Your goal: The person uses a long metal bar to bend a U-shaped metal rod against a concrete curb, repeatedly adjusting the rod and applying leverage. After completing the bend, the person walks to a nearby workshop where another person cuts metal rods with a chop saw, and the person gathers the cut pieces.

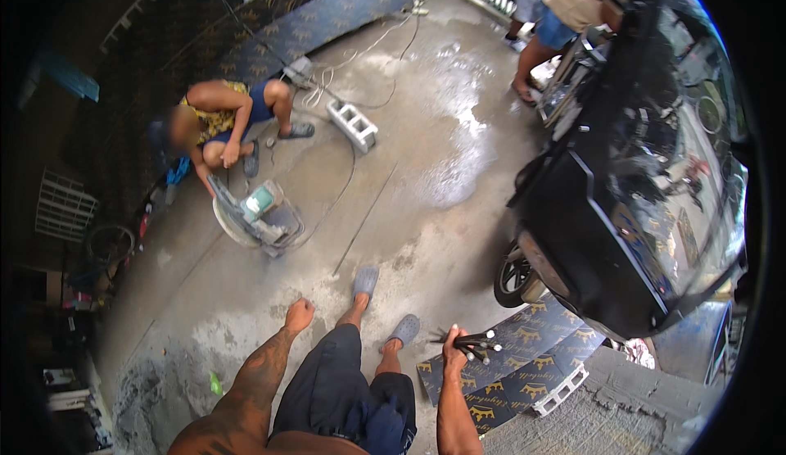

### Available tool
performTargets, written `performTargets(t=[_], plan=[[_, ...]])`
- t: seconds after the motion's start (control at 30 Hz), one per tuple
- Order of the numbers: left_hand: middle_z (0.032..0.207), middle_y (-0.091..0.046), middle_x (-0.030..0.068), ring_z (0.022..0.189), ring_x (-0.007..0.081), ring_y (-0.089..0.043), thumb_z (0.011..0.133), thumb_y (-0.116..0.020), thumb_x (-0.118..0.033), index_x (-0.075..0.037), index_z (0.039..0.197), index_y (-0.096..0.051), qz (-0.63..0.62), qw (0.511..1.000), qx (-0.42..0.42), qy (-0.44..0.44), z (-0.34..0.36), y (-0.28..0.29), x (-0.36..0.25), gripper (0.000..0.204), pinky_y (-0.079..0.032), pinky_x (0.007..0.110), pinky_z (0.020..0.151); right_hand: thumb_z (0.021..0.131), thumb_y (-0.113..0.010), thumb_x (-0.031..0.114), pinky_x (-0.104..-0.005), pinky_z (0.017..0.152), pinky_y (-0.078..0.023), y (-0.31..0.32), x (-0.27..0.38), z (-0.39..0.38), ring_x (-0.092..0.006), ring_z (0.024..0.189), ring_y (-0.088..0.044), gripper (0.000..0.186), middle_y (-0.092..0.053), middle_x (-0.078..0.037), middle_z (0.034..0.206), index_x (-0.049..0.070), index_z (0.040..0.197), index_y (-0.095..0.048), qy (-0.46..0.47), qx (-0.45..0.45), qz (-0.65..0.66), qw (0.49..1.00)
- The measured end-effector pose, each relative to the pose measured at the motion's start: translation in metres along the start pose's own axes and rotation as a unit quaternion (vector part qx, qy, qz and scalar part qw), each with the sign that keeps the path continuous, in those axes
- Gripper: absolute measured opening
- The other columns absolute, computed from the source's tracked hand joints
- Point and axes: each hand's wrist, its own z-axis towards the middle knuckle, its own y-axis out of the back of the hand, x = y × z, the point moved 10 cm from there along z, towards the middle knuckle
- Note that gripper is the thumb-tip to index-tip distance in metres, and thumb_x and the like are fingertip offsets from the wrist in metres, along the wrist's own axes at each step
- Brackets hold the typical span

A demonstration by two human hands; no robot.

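My right hand (453,350) is closed around a bundle of several thin dark rods (475,343) with pale ends. The rods point to the right, above a dark sheet printed with gold crowns (524,340). Out in front of my body, my left hand (300,314) is curled into a fist over the wet concrete floor (327,209); nothing sticks out of it. Ahead and to the left, a squatting person (221,119) has one hand on a chop saw with a teal motor (260,203) on the floor. My feet in grey clogs (366,279) are apart on the concrete.
A hollow concrete block (352,125) and loose cords (327,78) lie beyond the saw. At right stands a black vehicle (589,217) with a wheel near me. Another block (562,389) lies by rough mortar at lower right. People (557,13) stand at the back right.
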Motion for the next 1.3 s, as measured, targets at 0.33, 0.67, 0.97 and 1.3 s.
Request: performTargets(t=[0.33, 0.67, 0.97, 1.3], plan=[[0.087, -0.069, 0.0231, 0.087, 0.0402, -0.068, 0.089, -0.067, -0.022, 0.003, 0.097, -0.065, -0.07, 0.997, -0.012, 0.014, 0.26, -0.163, 0.0, 0.026, -0.053, 0.047, 0.076, 0.1, -0.053, 0.016, -0.0313, 0.058, -0.043, -0.159, -0.021, 0.162, -0.0143, 0.057, -0.051, 0.036, -0.059, -0.007, 0.061, 0.0, 0.067, -0.056, -0.048, -0.029, 0.276, 0.96], [0.094, -0.068, 0.0221, 0.096, 0.0423, -0.065, 0.088, -0.069, -0.017, 0.0, 0.095, -0.063, -0.028, 0.999, 0.018, -0.021, 0.531, -0.325, 0.049, 0.019, -0.051, 0.05, 0.082, 0.099, -0.043, 0.015, -0.0319, 0.061, -0.036, -0.241, -0.069, 0.201, -0.0132, 0.055, -0.031, 0.032, -0.033, 0.0, 0.058, 0.011, 0.068, -0.036, -0.008, -0.101, 0.336, 0.936], [0.112, -0.063, 0.0236, 0.106, 0.0389, -0.061, 0.09, -0.069, -0.023, 0.002, 0.102, -0.06, 0.033, 0.996, 0.027, -0.081, 0.629, -0.416, 0.038, 0.03, -0.048, 0.048, 0.088, 0.09, -0.048, 0.02, -0.0312, 0.051, -0.028, -0.234, -0.049, 0.191, -0.0136, 0.048, -0.026, 0.039, -0.022, 0.001, 0.056, 0.017, 0.059, -0.024, -0.08, -0.25, 0.251, 0.932], [0.103, -0.066, 0.0277, 0.093, 0.045, -0.063, 0.096, -0.056, -0.037, 0.005, 0.106, -0.061, -0.04, 0.998, -0.039, -0.009, 0.585, -0.361, 0.08, 0.044, -0.049, 0.052, 0.081, 0.091, -0.046, 0.019, -0.0312, 0.051, -0.03, -0.252, -0.043, 0.208, -0.0135, 0.049, -0.025, 0.037, -0.022, 0.0, 0.057, 0.015, 0.06, -0.026, -0.088, -0.195, 0.279, 0.936]])
